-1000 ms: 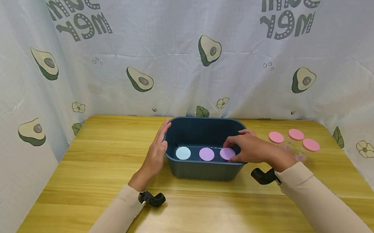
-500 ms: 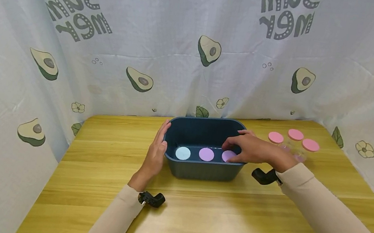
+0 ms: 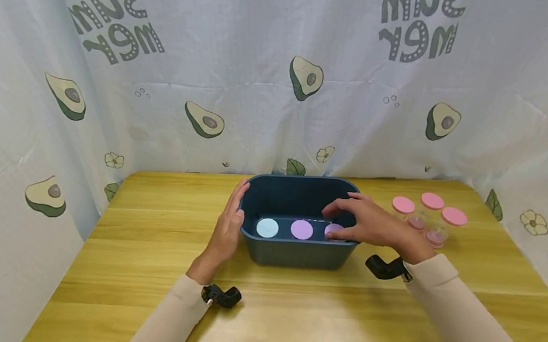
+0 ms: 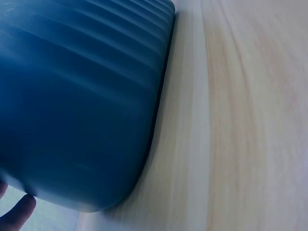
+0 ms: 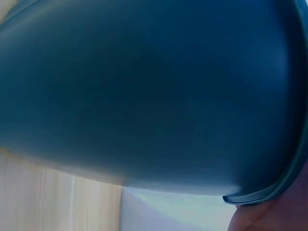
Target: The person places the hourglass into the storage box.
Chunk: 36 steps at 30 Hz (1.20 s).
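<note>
Purple lid (image 3: pixel 334 228) in the bin's (image 3: pixel 298 256) right end, under a right hand (image 3: pixel 370 221) we see arched and loose.
Thumb and fingertips stand apart, so we read no pinch; whether the thumb, lying over the lid's near edge, touches it, we cannot tell. That hand bends over the right rim, presumably because the high walls allow a way in only from above. To its left sit a second purple lid (image 3: pixel 302 229) and a blue lid (image 3: pixel 268 228), in a row that we think keeps each within view. The left hand (image 3: pixel 228 226) lays straight fingers against the left end, likely steadying the bin on the table (image 3: pixel 133 256). Three pink jars (image 3: pixel 432 201) cluster farther right, probably for easy reach.
</note>
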Each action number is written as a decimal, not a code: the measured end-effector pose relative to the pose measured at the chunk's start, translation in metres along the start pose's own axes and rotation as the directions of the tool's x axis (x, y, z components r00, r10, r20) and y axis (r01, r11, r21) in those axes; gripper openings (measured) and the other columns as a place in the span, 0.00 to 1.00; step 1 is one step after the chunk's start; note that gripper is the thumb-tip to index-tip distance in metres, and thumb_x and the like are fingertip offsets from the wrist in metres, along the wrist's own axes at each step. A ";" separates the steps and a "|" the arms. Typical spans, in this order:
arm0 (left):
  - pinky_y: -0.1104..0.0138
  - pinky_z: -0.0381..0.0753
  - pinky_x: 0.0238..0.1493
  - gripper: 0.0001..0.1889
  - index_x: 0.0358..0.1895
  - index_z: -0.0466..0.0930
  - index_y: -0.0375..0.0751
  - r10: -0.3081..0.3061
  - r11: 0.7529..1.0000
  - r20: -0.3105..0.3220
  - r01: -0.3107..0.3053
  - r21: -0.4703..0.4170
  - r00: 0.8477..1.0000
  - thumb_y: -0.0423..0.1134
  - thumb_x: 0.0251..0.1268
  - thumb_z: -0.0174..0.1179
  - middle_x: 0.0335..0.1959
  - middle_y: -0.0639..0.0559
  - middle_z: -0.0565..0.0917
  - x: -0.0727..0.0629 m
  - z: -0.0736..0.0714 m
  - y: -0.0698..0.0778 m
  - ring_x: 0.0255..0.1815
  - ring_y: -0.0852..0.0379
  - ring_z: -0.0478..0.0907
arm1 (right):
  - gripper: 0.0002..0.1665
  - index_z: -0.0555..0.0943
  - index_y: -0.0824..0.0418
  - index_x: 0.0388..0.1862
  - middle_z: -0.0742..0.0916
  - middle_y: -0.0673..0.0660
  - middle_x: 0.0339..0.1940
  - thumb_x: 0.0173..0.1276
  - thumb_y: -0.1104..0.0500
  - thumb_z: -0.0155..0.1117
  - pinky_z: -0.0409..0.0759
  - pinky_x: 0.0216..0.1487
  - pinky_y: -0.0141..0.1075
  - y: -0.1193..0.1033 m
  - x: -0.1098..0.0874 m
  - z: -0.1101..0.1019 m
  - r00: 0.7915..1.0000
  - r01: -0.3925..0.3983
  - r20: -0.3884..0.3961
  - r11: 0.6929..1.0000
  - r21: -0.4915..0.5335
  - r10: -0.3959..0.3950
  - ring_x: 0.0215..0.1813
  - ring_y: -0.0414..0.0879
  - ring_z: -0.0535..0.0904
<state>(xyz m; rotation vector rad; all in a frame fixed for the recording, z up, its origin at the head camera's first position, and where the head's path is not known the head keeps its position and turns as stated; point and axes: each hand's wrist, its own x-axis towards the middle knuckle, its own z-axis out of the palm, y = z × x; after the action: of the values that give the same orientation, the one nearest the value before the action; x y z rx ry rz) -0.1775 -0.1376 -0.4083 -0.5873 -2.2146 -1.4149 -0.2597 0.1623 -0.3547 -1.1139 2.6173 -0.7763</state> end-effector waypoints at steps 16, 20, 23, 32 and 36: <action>0.45 0.49 0.72 0.30 0.76 0.49 0.41 0.009 1.000 -0.029 -0.008 0.014 1.000 0.40 0.72 0.31 0.77 0.42 0.50 -0.004 0.010 -0.042 0.77 0.49 0.47 | 0.29 0.79 0.60 0.57 0.82 0.57 0.57 0.60 0.47 0.70 0.68 0.62 0.59 0.001 -0.008 0.011 0.971 -0.014 -0.236 0.995 0.095 0.036 0.63 0.56 0.72; 0.46 0.50 0.72 0.29 0.76 0.50 0.38 0.010 0.999 -0.032 -0.009 0.033 0.999 0.38 0.72 0.31 0.77 0.41 0.50 -0.004 0.010 -0.041 0.77 0.49 0.48 | 0.30 0.78 0.59 0.58 0.82 0.57 0.57 0.61 0.47 0.69 0.68 0.63 0.58 -0.001 -0.012 0.014 0.952 -0.010 -0.303 0.995 0.101 0.040 0.63 0.56 0.73; 0.44 0.50 0.72 0.29 0.75 0.50 0.34 0.008 0.999 -0.037 -0.007 0.036 0.999 0.33 0.71 0.32 0.77 0.38 0.51 -0.005 0.010 -0.039 0.77 0.45 0.48 | 0.30 0.78 0.60 0.59 0.83 0.57 0.57 0.62 0.46 0.68 0.67 0.64 0.57 0.000 -0.014 0.017 0.932 -0.004 -0.362 0.997 0.077 0.032 0.63 0.55 0.73; 0.42 0.52 0.70 0.29 0.74 0.51 0.31 -0.009 1.000 -0.034 0.009 0.026 0.999 0.29 0.68 0.33 0.76 0.37 0.51 -0.006 0.010 -0.038 0.76 0.42 0.48 | 0.26 0.79 0.62 0.57 0.84 0.59 0.54 0.62 0.52 0.69 0.69 0.63 0.55 0.009 -0.021 0.022 0.837 -0.021 -0.543 0.995 0.101 0.073 0.59 0.56 0.77; 0.42 0.55 0.69 0.29 0.75 0.51 0.37 0.001 0.999 -0.045 0.001 0.051 0.999 0.34 0.70 0.32 0.77 0.42 0.51 -0.006 0.010 -0.038 0.76 0.45 0.49 | 0.27 0.78 0.62 0.57 0.84 0.61 0.55 0.62 0.51 0.69 0.70 0.62 0.56 0.012 -0.024 0.020 0.806 -0.034 -0.581 0.990 0.139 0.110 0.59 0.58 0.77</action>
<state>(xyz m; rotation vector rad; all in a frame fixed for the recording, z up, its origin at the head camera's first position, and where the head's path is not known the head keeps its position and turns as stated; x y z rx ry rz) -0.1954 -0.1441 -0.4431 -0.5326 -2.2087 -1.3541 -0.2427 0.1787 -0.3781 -0.8218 3.0125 -1.4436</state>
